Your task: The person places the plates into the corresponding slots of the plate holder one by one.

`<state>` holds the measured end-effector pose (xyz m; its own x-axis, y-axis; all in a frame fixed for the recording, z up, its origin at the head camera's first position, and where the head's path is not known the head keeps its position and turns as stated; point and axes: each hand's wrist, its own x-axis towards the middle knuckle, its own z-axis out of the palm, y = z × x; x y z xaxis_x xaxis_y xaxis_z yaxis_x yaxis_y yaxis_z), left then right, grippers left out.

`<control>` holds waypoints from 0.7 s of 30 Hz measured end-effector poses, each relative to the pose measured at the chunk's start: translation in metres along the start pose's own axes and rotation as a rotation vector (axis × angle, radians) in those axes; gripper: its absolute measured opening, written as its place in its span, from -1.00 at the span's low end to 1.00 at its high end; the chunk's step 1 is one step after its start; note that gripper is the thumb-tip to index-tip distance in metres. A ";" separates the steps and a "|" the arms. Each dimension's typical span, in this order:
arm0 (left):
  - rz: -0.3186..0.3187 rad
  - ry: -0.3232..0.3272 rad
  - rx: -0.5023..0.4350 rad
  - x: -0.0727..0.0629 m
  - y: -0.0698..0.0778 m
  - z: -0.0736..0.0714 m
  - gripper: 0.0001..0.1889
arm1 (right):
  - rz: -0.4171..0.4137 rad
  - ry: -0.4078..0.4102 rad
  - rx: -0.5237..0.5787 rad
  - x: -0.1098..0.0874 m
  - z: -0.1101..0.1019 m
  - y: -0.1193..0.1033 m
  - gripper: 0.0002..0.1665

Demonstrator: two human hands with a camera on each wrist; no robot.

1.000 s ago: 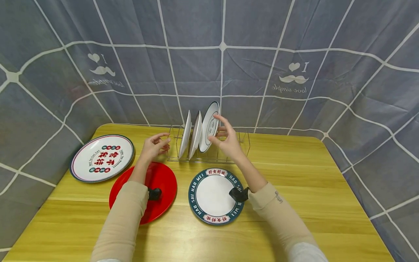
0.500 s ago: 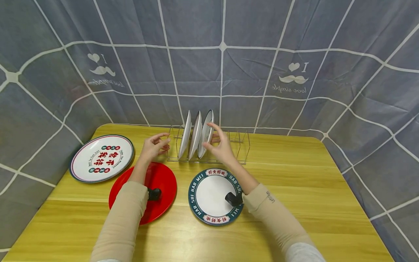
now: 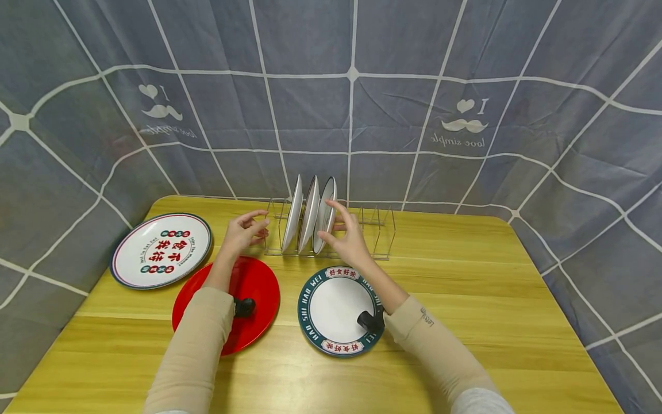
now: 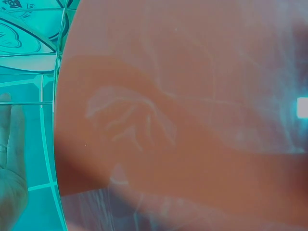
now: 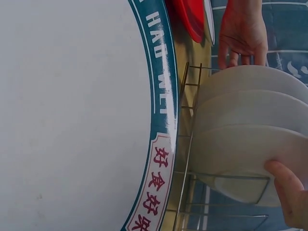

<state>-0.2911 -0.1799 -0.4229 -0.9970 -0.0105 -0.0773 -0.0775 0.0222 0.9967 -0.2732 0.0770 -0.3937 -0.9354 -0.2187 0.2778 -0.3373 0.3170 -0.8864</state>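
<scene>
A wire dish rack (image 3: 279, 254) stands at the back, holding three white plates on edge. My right hand (image 3: 350, 236) is at the rightmost plate (image 3: 323, 221), which has a dark rim; thumb and fingers hold it at the edge. In the right wrist view a fingertip touches the face of that plate (image 5: 231, 149), and the other two stand behind it. My left hand (image 3: 242, 230) is beside the rack's left end with fingers loosely curled, holding nothing. It also shows at the left edge of the left wrist view, past the large red plate (image 4: 192, 72).
A red plate (image 3: 261, 310) lies under my left forearm. At far left lies a white plate with red lettering (image 3: 160, 253), and below the rack a green-rimmed plate (image 3: 336, 310), partly under my right wrist. A grey curtain (image 3: 393, 115) hangs behind the wooden table (image 3: 481, 310).
The rightmost plate has come down and left into the rack, turning more edge-on beside the other two. My right hand moved down and left with it. My left hand has kept its place.
</scene>
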 end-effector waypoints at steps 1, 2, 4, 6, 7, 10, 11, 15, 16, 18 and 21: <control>-0.006 0.001 -0.003 0.000 0.000 0.000 -0.78 | 0.000 0.000 -0.003 0.000 0.000 0.000 -0.19; -0.011 0.004 -0.003 0.000 0.000 0.000 -0.79 | 0.001 0.000 -0.011 0.000 0.000 0.000 -0.19; -0.013 0.003 -0.003 0.000 0.000 0.000 -0.79 | 0.003 -0.005 -0.013 0.000 0.000 0.000 -0.19; -0.011 0.009 -0.003 -0.001 0.001 0.000 -0.80 | 0.007 -0.021 -0.012 0.000 -0.001 0.000 -0.20; -0.010 0.009 -0.003 -0.001 0.001 0.000 -0.80 | 0.009 -0.035 -0.011 0.000 -0.003 0.000 -0.21; -0.008 0.004 0.000 -0.001 0.001 -0.001 -0.80 | 0.024 -0.089 0.043 -0.001 -0.009 -0.001 -0.20; -0.010 0.006 -0.001 -0.001 0.001 0.000 -0.81 | 0.037 -0.103 0.067 -0.001 -0.011 -0.001 -0.18; -0.017 0.005 -0.005 0.000 0.001 0.000 -0.81 | 0.071 -0.100 0.185 -0.004 -0.028 -0.003 -0.14; -0.017 0.005 -0.008 -0.001 0.001 0.000 -0.81 | 0.077 -0.083 0.211 -0.006 -0.033 -0.004 -0.14; -0.012 0.003 -0.010 -0.001 0.001 0.001 -0.82 | 0.074 -0.047 0.253 -0.009 -0.043 -0.005 -0.16; 0.000 0.005 -0.005 -0.001 0.001 0.001 -0.82 | 0.089 0.011 0.298 -0.017 -0.059 -0.003 -0.18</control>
<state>-0.2898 -0.1787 -0.4214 -0.9969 -0.0153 -0.0769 -0.0772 0.0170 0.9969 -0.2627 0.1342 -0.3741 -0.9616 -0.1918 0.1965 -0.2094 0.0492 -0.9766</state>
